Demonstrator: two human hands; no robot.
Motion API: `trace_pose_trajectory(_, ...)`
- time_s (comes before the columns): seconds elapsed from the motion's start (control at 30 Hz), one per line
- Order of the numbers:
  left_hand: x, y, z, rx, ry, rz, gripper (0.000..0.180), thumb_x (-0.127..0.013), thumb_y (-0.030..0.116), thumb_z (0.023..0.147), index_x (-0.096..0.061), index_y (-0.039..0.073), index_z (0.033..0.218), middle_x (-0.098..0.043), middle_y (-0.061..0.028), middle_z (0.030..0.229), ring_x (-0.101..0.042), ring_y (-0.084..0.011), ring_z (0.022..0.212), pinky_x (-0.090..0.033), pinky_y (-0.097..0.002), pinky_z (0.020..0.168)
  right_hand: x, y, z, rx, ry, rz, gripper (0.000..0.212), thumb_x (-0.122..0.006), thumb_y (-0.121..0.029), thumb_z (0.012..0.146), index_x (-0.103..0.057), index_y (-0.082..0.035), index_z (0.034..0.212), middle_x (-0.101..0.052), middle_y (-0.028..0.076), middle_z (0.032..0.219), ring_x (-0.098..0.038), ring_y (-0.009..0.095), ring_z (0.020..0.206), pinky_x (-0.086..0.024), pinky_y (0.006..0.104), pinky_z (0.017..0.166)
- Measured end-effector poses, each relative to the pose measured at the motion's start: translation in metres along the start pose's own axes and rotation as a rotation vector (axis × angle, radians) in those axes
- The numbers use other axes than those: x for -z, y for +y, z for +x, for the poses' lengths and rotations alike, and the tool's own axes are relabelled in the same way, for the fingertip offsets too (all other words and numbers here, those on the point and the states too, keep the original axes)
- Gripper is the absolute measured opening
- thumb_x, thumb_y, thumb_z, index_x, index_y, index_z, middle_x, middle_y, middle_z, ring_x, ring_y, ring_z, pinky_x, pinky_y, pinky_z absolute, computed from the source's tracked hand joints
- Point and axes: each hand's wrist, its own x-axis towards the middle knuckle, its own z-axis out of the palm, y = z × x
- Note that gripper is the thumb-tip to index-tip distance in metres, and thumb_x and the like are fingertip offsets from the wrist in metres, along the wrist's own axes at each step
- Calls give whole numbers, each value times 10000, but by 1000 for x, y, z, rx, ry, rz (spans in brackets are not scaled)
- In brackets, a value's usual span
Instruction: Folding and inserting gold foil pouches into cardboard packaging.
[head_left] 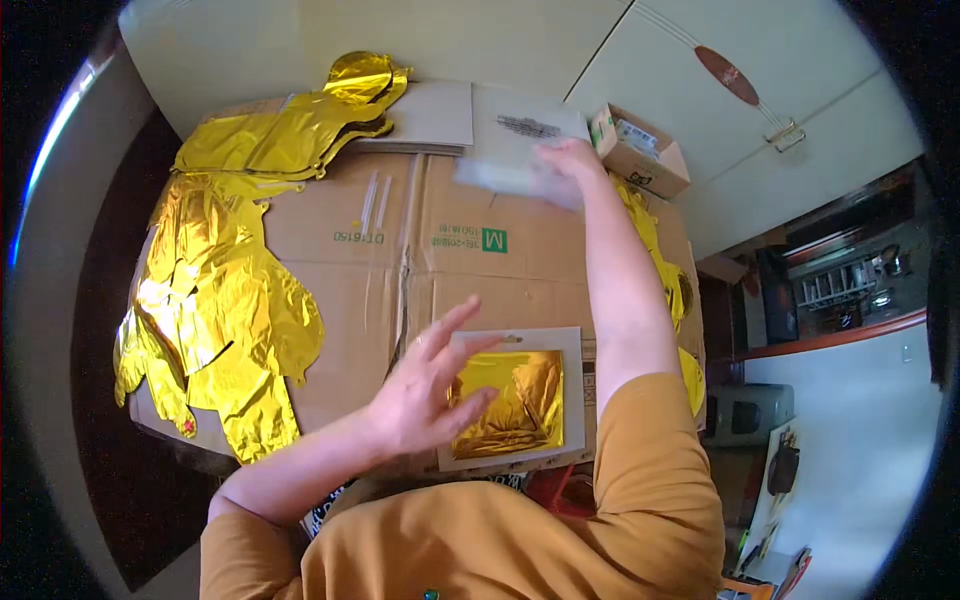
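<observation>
My left hand [425,390] hovers with its fingers spread, holding nothing, over the left edge of a white card [573,400]. On that card lies a folded gold foil balloon [520,395]. My right arm stretches to the far side of the cardboard-covered table, where my right hand [570,160] pinches a clear plastic bag [510,182]. That bag is smeared by motion, and my fingertips are partly blurred. Beneath and behind it lies a pile of clear bags [510,105] with dark printing.
Flat gold foil balloons [220,300] cover the table's left side; more [645,225] lie along the right edge, partly behind my arm. White cards [435,115] are stacked at the back. A small open carton [645,160] stands back right, against white cabinets [690,90]. Cardboard [340,260] covers the table.
</observation>
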Motion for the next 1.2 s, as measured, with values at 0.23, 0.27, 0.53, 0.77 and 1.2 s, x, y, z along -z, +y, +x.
trace_pose_trajectory(0.23, 16, -9, 23, -45, 78, 87, 480, -692, 129, 848, -541, 76, 1301, -365, -232, 1480, -369, -404, 1373, -340, -469, 1110, -2, -10, -23, 98, 105, -20, 322, -779, -348, 758, -733, -37, 828, -721, 119, 763, -678, 187, 688, -527, 336, 666)
trace_pose_trajectory(0.27, 15, -9, 29, -60, 73, 85, 454, -691, 132, 850, -558, 81, 1282, -393, -224, 1466, -386, -395, 1365, -343, -466, 1109, 10, 9, -11, 80, 128, -1, 311, -774, -339, 762, -737, -40, 840, -718, 120, 758, -678, 186, 692, -527, 334, 669)
trace_pose_trajectory(0.53, 61, 2, 127, -459, 479, 775, 362, -735, 181, 787, -617, 125, 1125, -587, -113, 1229, -550, -337, 1148, -482, -426, 924, 80, -108, -136, 457, 238, -38, 273, -738, -307, 771, -748, -55, 875, -728, 119, 810, -683, 209, 697, -526, 346, 692)
trace_pose_trajectory(0.77, 26, -20, 152, -297, 157, 909, 255, -631, 160, 822, -588, 127, 1072, -640, -112, 1103, -639, -336, 944, -531, -440, 765, 62, -82, -223, 449, 51, 151, 236, -729, -247, 831, -704, -13, 828, -665, 116, 683, -608, 198, 606, -474, 330, 594)
trace_pose_trajectory(1.2, -4, -64, 111, -155, 235, 582, 198, -581, 150, 843, -651, 74, 1012, -673, -183, 937, -652, -397, 851, -534, -478, 766, -37, -28, -338, 716, 171, -409, 398, -685, -257, 833, -627, -66, 1177, -595, 152, 1276, -546, 325, 1180, -426, 488, 1000)
